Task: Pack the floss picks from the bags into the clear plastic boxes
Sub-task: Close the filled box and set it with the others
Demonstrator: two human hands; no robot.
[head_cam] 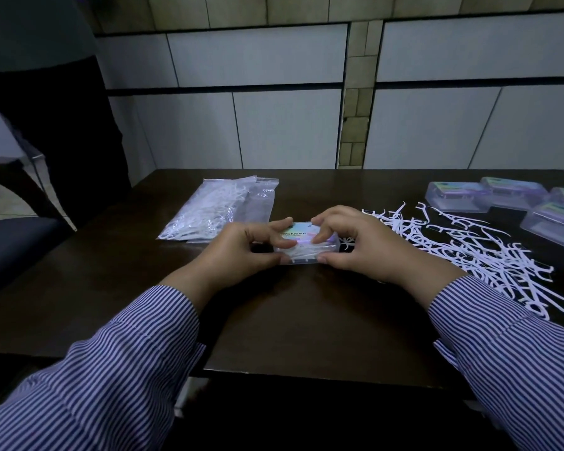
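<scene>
Clear labelled box [302, 247], picks inside

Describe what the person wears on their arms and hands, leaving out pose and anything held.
Both arms wear long shirt sleeves with fine stripes, dark blue on white. The left sleeve and right sleeve end in buttoned-style cuffs at the wrists, the cuff stripes running crosswise to those on the sleeves. The left hand and right hand are bare: no gloves, and no rings or watch show.
</scene>
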